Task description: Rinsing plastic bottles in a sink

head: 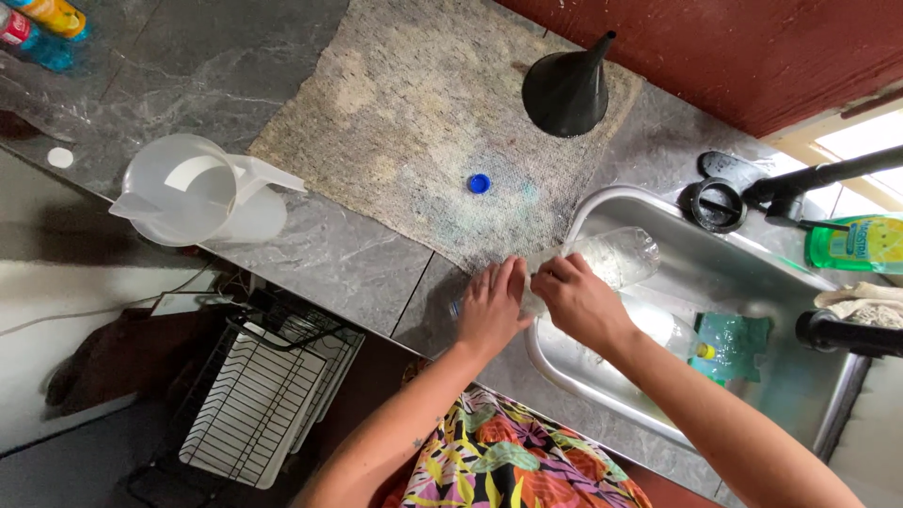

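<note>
Two hands [536, 303] on one clear bottle [611, 256], one blue cap [480, 183], one funnel [567, 89]

Funnel [567, 89], jug [193, 193] flank open cloth [423, 141].

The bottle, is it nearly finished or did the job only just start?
Partway, it seems. Done: the blue cap is off and lies on the cloth mat. In hand: the left hand and right hand hold the clear bottle on its side over the sink's edge. Left: the black funnel and plastic jug stand unused; a second bottle lies in the sink.
</note>
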